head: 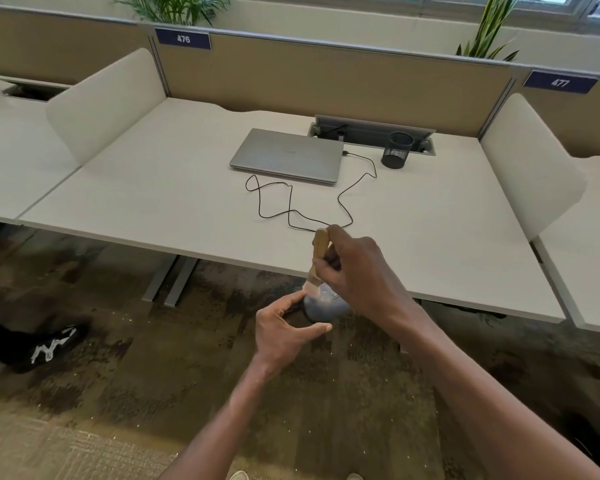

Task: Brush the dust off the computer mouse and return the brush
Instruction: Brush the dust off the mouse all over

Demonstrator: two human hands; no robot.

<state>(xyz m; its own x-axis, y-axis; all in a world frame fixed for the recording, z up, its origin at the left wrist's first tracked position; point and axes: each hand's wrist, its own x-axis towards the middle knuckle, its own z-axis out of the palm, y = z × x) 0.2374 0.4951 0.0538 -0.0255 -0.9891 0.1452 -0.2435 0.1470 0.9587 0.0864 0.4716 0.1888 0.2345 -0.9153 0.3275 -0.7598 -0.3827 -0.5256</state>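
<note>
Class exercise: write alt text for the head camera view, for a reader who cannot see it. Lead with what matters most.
A person's right hand holds a wooden-handled brush, bristles on a dusty computer mouse gripped by the left hand just off the front edge of a white desk. On the desk lie a closed laptop, the looping black cable and a black mesh cup.

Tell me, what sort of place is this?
Most likely an open-plan office: numbered desk signs on the partitions, a closed laptop on a shared desk, and a mesh pen cup.
</note>
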